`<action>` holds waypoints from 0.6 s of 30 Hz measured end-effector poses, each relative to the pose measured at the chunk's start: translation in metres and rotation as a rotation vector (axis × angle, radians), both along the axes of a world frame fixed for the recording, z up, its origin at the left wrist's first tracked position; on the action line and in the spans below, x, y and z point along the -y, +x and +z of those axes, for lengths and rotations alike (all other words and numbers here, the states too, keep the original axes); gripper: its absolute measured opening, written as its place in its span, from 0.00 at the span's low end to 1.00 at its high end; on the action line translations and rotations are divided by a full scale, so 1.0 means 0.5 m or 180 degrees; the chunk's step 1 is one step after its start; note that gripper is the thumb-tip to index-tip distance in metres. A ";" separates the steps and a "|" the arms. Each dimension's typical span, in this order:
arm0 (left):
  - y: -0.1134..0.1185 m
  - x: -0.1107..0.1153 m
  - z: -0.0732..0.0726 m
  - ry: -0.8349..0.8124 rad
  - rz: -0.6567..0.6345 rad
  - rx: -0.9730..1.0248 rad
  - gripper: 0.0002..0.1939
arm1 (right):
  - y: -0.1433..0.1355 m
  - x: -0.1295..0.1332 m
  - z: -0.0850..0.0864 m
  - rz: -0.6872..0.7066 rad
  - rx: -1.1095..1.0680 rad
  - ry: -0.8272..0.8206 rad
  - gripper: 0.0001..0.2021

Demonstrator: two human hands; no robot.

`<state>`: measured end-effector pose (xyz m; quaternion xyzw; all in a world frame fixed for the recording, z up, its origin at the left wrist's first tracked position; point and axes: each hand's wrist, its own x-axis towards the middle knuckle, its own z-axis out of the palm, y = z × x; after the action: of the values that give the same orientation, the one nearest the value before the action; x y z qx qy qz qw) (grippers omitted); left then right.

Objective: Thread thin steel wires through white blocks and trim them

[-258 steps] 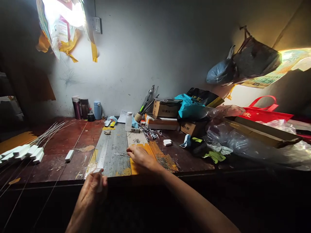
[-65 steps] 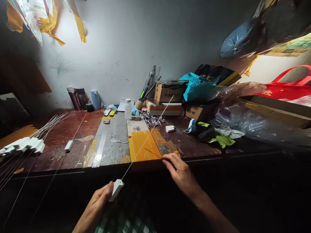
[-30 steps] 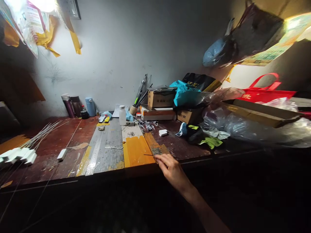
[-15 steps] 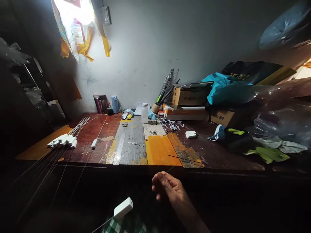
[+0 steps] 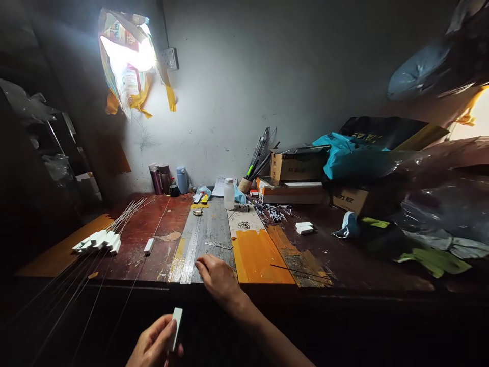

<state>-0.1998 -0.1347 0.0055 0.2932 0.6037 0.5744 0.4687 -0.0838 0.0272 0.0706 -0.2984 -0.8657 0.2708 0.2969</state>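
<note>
At the bottom of the head view, my left hand (image 5: 153,342) is closed around a white rectangular block (image 5: 177,326), held upright below the table edge. My right hand (image 5: 220,281) is over the front edge of the table, its fingers curled and pressed together by a clear ruler (image 5: 191,250). Whatever those fingers hold, if anything, is hidden. Another white block (image 5: 149,246) with a thin rod through it lies to the left. Further left is a pile of white blocks (image 5: 98,239) with long thin rods. A thin black rod (image 5: 294,270) rests right of my right hand.
An orange strip (image 5: 260,257) covers part of the tabletop. Behind it stands a white bottle (image 5: 229,194). Small black-and-white pieces (image 5: 275,215) lie scattered nearby. Cardboard boxes (image 5: 292,165) and plastic bags (image 5: 446,196) crowd the right side; flasks (image 5: 182,179) stand at the back left.
My right hand has moved left and forward to the ruler. My left hand has come into view gripping the white block, which now stands more upright. The view has tilted slightly.
</note>
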 end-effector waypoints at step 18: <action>-0.035 -0.097 0.010 0.0083 0.0195 0.0685 0.21 | -0.095 -0.023 -0.040 0.0122 0.0410 0.0879 0.10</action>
<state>-0.2173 -0.0864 0.0103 0.2173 0.5510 0.6244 0.5092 -0.1313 0.0389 0.0504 -0.2549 -0.9175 0.1351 0.2737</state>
